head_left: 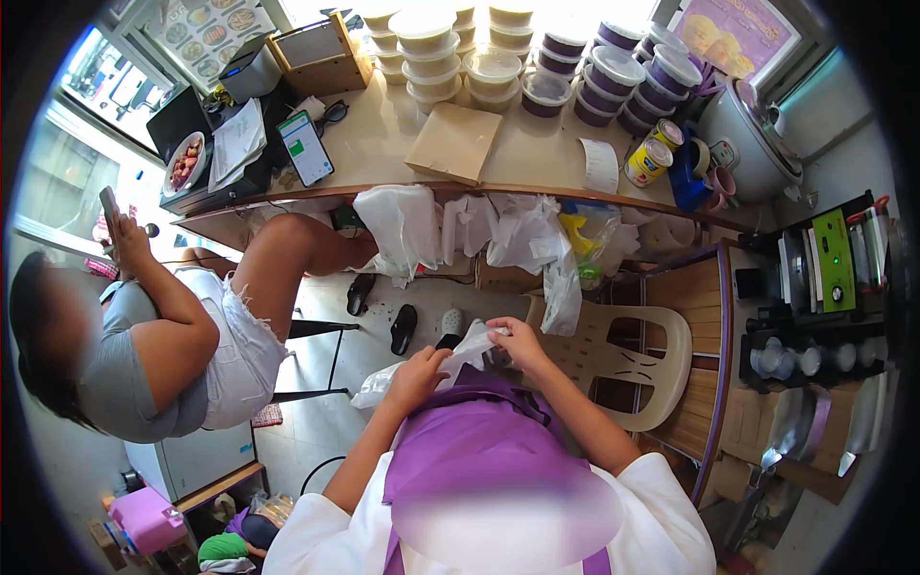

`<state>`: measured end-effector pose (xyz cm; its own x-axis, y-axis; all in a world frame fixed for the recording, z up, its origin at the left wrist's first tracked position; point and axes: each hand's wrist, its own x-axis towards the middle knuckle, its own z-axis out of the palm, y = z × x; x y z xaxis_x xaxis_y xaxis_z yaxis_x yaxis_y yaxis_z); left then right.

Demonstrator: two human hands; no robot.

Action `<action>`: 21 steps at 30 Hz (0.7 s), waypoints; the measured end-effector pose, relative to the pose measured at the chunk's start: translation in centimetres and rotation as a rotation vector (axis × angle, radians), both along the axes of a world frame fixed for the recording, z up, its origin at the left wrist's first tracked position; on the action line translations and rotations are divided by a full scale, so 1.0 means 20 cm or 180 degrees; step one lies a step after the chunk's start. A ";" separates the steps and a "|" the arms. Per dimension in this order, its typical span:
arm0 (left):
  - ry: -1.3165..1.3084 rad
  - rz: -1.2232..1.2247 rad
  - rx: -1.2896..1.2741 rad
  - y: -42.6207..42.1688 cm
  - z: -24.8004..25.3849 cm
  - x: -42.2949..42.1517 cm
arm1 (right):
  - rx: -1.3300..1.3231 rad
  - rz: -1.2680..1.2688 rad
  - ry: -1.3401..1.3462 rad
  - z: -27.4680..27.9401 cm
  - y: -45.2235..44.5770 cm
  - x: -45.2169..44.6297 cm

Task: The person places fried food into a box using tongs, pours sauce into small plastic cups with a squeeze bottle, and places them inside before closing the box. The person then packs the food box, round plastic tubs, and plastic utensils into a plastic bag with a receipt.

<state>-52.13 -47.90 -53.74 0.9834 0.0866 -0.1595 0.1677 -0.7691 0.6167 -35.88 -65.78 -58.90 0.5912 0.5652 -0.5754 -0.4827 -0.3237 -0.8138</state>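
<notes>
A thin white plastic bag (470, 347) stretches between my two hands, in front of my purple apron. My left hand (418, 378) has its fingers closed on the bag's left part, and a loose end of it hangs out to the left. Higher and to the right, my right hand (517, 343) pinches the bag's other end between thumb and fingers. More white plastic bags (398, 225) hang from the counter's front edge, just beyond my hands. Whether anything is inside the held bag, I cannot tell.
The counter (546, 144) holds stacked lidded tubs (426, 57), a cardboard box (453, 142), cans (649, 161) and a phone (305, 149). A beige plastic chair (661, 369) stands at my right. A seated person (163, 355) holds a phone at my left. Slippers (403, 329) lie on the floor.
</notes>
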 end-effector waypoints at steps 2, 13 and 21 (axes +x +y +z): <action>0.0093 0.0192 0.0022 0.02 0.03 0.04 | 0.0464 -0.0806 0.0288 -0.04 0.04 -0.01; 0.0266 0.0921 -0.3105 0.28 -0.11 0.38 | 0.1395 0.0947 0.0034 0.37 0.22 0.14; -0.1222 0.1677 -0.1290 0.27 0.11 0.53 | -0.0097 0.0310 -0.0313 0.45 0.18 0.27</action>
<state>-41.46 -42.48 -51.63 0.8212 0.5669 0.0656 0.1667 -0.3483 0.9224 -30.40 -62.12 -49.86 0.5888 0.6056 -0.5353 -0.3662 -0.3904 -0.8447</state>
